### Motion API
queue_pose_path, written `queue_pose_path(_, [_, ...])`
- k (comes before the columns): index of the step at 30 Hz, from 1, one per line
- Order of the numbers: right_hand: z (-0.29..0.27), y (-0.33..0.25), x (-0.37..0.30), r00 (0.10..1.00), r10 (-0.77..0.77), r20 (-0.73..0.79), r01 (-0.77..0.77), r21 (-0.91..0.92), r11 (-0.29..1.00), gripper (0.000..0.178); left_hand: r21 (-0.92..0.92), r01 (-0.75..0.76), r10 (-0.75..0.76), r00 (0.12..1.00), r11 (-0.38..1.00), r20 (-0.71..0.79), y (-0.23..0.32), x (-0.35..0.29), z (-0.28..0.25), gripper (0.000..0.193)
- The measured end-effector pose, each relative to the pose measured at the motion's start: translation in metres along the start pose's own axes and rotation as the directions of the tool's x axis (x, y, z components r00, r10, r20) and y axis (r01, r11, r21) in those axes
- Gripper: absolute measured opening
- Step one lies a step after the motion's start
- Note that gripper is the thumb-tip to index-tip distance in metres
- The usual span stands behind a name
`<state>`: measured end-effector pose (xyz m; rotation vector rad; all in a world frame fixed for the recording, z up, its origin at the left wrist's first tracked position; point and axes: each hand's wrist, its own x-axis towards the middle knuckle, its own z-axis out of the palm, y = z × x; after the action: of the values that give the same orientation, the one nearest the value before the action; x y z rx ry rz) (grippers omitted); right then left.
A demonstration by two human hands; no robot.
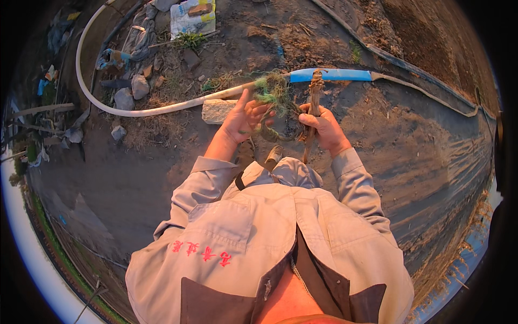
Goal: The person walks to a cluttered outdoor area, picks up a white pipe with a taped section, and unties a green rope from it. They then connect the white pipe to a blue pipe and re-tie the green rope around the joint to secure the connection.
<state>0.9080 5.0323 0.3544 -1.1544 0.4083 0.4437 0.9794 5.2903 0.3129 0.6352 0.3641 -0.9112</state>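
My right hand (327, 129) is closed around a rough wooden stick (315, 97) with a frayed, peeling top; the stick stands roughly upright. Against that grip, a tangled green and brown frayed rope (275, 89) hangs in a loop to the left. My left hand (243, 120) has its thumb up and its fingers apart beside the rope loop. Its fingertips come close to the rope; whether they touch it is hard to see. Behind the tangle, a pale hose (162, 112) meets a blue sleeve-like section (329, 75), and the join is hidden.
A pale stone block (218, 111) lies just left of my left hand. Grey rocks (140, 86), a white sack (193, 19) and debris are scattered at the far left. A flattened hose (431, 93) runs off to the right. My shoe (274, 155) stands on dark ground sheeting below my hands.
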Motion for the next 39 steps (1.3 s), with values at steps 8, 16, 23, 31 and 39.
queue_pose_path(8, [-0.013, 0.019, 0.008, 0.981, -0.149, -0.126, 0.127, -0.168, 0.978, 0.033, 0.285, -0.081, 0.077, 0.997, 0.955, 0.026, -0.018, -0.009, 0.009, 0.028])
queue_pose_path(16, [-0.006, 0.004, -0.002, 0.987, -0.082, -0.137, 0.06, -0.154, 0.986, 0.027, 0.466, -0.15, 0.161, 0.987, 0.872, 0.016, -0.011, -0.011, 0.011, 0.026])
queue_pose_path(23, [-0.008, 0.009, -0.012, 0.962, -0.18, -0.207, 0.141, -0.19, 0.972, 0.022, 0.488, -0.083, 0.086, 0.996, 0.869, 0.017, -0.023, -0.014, -0.013, 0.032])
queue_pose_path(31, [-0.024, 0.024, -0.018, 0.966, -0.143, -0.215, 0.068, -0.323, 0.944, 0.023, 0.611, 0.089, -0.046, 0.995, 0.787, -0.086, -0.064, -0.019, -0.017, 0.038])
queue_pose_path(39, [-0.04, 0.031, -0.01, 0.962, -0.133, -0.238, 0.04, -0.359, 0.933, 0.023, 0.659, 0.086, -0.028, 0.995, 0.747, -0.097, -0.058, -0.014, -0.004, 0.044])
